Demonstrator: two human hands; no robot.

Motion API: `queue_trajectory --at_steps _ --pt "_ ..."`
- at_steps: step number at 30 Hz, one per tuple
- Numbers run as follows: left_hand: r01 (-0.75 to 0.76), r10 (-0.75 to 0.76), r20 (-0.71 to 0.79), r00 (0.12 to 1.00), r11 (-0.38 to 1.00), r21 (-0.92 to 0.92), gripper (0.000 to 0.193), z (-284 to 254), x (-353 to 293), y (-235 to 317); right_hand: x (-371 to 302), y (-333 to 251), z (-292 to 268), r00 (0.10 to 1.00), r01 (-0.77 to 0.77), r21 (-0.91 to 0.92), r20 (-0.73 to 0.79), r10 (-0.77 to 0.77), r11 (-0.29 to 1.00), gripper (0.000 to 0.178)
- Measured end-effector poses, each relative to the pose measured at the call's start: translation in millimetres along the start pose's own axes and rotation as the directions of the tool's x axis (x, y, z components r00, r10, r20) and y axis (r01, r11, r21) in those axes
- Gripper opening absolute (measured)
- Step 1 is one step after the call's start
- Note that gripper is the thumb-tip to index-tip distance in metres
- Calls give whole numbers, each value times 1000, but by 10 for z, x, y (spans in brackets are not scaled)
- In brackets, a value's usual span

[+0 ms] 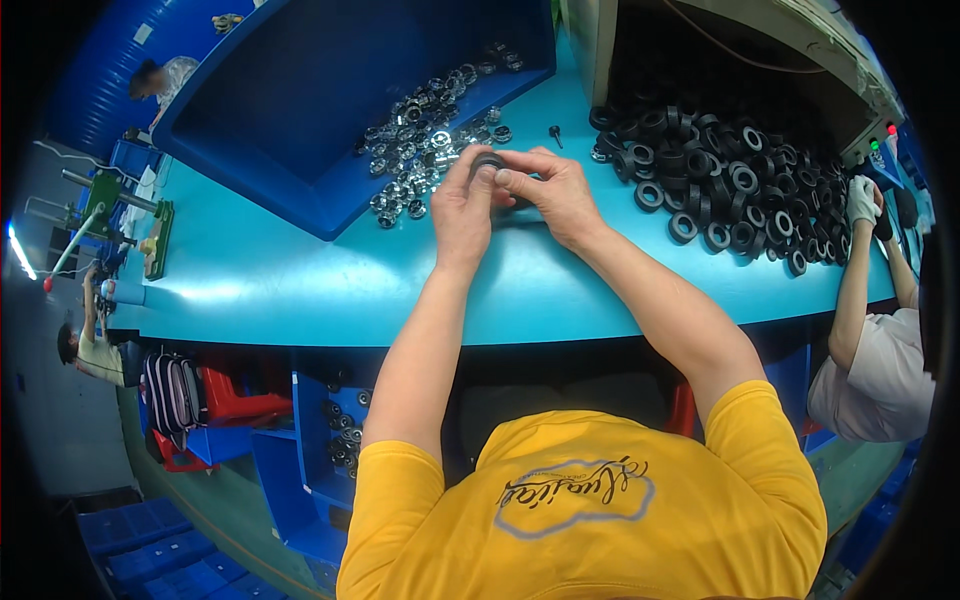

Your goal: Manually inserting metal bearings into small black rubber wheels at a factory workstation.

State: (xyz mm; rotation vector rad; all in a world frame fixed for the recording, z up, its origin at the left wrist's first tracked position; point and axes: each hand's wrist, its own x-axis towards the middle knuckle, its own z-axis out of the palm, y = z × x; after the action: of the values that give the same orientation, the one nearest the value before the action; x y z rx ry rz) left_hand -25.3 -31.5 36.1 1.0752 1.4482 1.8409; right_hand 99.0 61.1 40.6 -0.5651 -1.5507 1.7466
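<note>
Dark ring [487, 160] up at the fingertips, held over the desk [350, 285], roughly midway between two heaps of parts. Left hand [462, 208] pinches it, thumb on the near side, the other fingers curled behind. Right hand [563, 195] comes in from the other side, thumb and forefinger drawn together at the ring's right edge — whether they pinch or merely press, cannot tell. Something dark shows under the right palm; too hidden to name.

Step in hand, as I judge it: two-handed handling of a single ring, fitting or checking, unclear which. The next move seems to call for a steady left pinch and a light, square touch from the right.

Beyond the fingers: shiny metal parts [410, 165] scattered to the left, around the open side of a blue bin [290, 120]. A small black peg [556, 136] lies alone just past the right hand. Farther right, a big heap of black rings [715, 170], spilling from a pale housing [601, 55]. At the far right — a co-worker's gloved hand [862, 200].
</note>
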Motion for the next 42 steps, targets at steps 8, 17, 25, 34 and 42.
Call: queue_trajectory --at_steps 8,17,25,34,42 --pt "31 -31 4 1000 987 -157 34 52 -32 -11 -103 -50 92 970 181 -166 -134 -204 969 22" --pt "208 -176 153 972 952 -224 53 -5 24 27 61 18 -43 998 -57 62 -3 57 996 40" --pt "27 -69 140 988 960 279 59 5 -11 52 54 -62 -72 990 -128 -50 50 130 991 49" --pt "-164 95 155 983 832 531 61 42 -42 -127 75 58 -105 996 -85 -83 -6 85 993 36" --pt "-272 239 136 962 756 595 52 84 -106 -30 74 100 -91 997 -72 -85 -35 69 994 27"
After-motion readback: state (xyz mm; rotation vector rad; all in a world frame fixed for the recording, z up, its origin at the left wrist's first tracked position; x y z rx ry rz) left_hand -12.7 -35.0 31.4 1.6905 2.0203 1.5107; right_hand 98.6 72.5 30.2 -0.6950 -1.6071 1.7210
